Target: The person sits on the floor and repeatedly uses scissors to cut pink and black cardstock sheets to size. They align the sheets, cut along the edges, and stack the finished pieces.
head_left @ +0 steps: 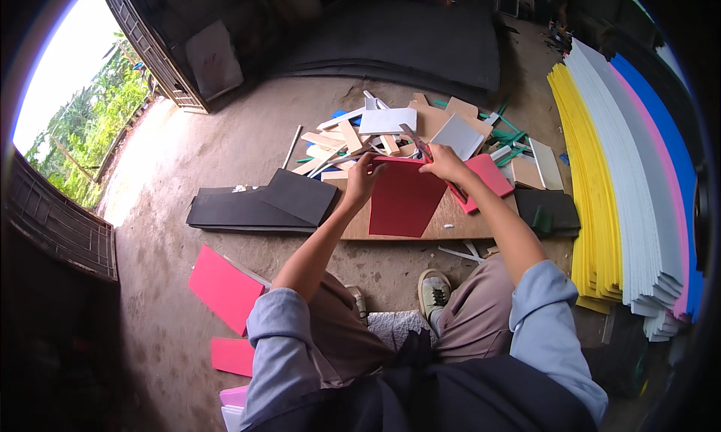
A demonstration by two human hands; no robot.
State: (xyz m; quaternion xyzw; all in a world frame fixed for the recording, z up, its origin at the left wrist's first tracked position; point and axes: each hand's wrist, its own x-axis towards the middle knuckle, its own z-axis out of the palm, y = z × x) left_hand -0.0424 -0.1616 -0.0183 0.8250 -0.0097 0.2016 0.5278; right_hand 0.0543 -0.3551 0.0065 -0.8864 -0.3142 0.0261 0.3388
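A red rectangular foam sheet (408, 199) hangs upright in front of me over a low wooden board (481, 220). My left hand (363, 179) pinches its upper left corner. At its upper right corner my right hand (444, 165) is closed on the edge, also keeping hold of a long tool (459, 192) with red parts, whose exact kind I cannot make out. Just right of that hand lies a red foam piece (490, 178) on the board.
Black foam sheets (263, 206) lie left of the board. Beyond it is a heap of offcuts (349, 137). Red foam sheets (227, 285) rest on the floor at my left. Tall stacks of yellow sheets (589, 199) and other colours stand at right.
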